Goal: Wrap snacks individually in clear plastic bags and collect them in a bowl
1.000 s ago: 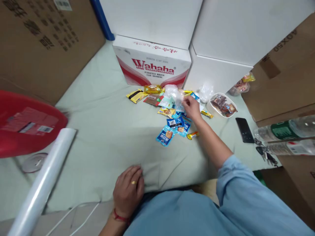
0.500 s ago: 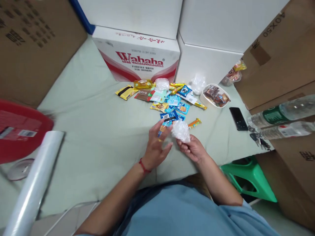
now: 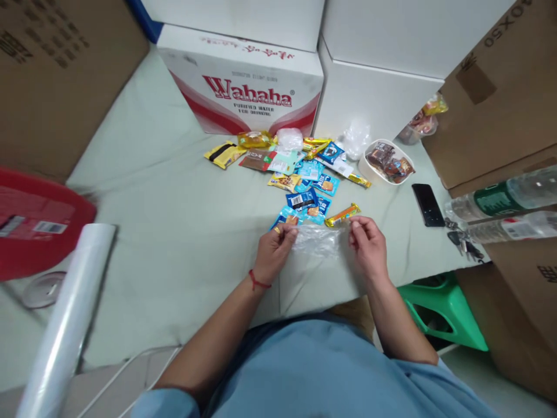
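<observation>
A clear plastic bag (image 3: 318, 239) is stretched flat between my two hands just above the green cloth (image 3: 183, 226). My left hand (image 3: 275, 251), with a ring and a red wrist string, pinches its left edge. My right hand (image 3: 368, 247) pinches its right edge. Just beyond the bag lies a scatter of small snack packets (image 3: 307, 174), blue, yellow and brown. An orange-and-gold candy bar (image 3: 342, 215) lies closest to my right hand.
A Wahaha carton (image 3: 248, 93) and white boxes stand behind the snacks. A white bowl of snacks (image 3: 387, 165), a phone (image 3: 427, 204), keys (image 3: 463, 244) and water bottles (image 3: 500, 200) are at the right. A red stool (image 3: 35, 223) and film roll (image 3: 65, 325) sit left; a green stool (image 3: 444, 310) stands below the edge.
My right hand picked a crumpled clear bag from the snack pile and brought it near. My left hand rose from the cloth, and both hands have now pulled the bag out flat.
</observation>
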The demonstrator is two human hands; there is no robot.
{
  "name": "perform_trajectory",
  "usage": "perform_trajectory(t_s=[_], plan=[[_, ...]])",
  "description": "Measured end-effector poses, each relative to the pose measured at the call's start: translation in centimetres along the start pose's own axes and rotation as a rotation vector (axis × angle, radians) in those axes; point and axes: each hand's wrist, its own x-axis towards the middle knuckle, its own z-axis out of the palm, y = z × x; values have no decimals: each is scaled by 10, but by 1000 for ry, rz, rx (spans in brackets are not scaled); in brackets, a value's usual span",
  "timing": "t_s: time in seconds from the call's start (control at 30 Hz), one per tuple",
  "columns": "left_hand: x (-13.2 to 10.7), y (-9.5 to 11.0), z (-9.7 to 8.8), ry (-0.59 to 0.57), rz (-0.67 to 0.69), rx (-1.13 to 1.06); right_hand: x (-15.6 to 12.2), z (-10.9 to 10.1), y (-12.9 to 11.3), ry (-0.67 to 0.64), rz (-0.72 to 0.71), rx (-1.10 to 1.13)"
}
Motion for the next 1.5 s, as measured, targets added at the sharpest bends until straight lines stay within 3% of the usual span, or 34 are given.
perform_trajectory(t_s=[0.07,0.1,0.2,0.37,0.53,0.73,0.83,0.97,1.1,1.2,1.27,1.37,1.5], plan=[[2,-1,-1,49,-44,-43,-8,4,2,70,-224,-223],[3,-1,-2,63,-62,-60,-12,6,2,44,-314,-326],[3,1,-6,58,-68,-71,-16,17,6,-171,-481,-557],[2,7,-10,12,-15,-71,-4,32,17,-383,-562,-647],[4,7,-12,-86,-91,10,4,30,7,-526,-678,-654],[8,6,-16,63,-76,-321,2,13,0,-460,-697,-505],[11,10,-16,113,-192,-532,4,-1,6,-416,-688,-471],[12,16,-16,163,-292,-700,8,-16,17,-268,-589,-519],[10,19,-17,147,-304,-724,6,-11,22,-63,-167,-219],[10,19,-15,129,-266,-724,1,7,22,-125,200,65],[10,16,-13,103,-257,-698,-1,21,23,-202,344,155],[10,8,-13,177,-187,-526,-2,36,26,-223,346,180],[6,4,-19,571,128,10,1,42,32,-178,198,89]])
